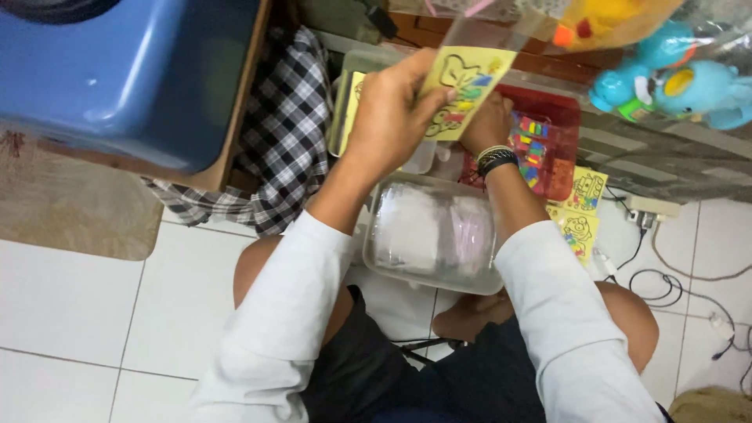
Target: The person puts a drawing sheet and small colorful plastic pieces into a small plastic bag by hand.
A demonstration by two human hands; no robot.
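Left hand (pixel 392 117) raised over the floor, arm in white sleeve stretched far, fingers (pixel 427 74) pinched on the left edge of a yellow picture card (pixel 464 90) with a clear plastic sleeve (pixel 482 35) rising off its top. Right hand (pixel 487 125) lower and behind the card, black-and-white wristband (pixel 497 159) on the wrist; its fingers are hidden by the card, so cannot tell whether they grasp it. Card is held in the air above the containers, far centre of the scene.

Counts: one held card; two more yellow cards (pixel 581 210) lying on the white tiled floor (pixel 94 313) at right; one red tray (pixel 548 149) with coloured pieces; one clear lidded box (pixel 435 235) near the knees; one blue plastic tub (pixel 125 70) far left; one checked cloth (pixel 286 125); one blue toy (pixel 689 90) far right.
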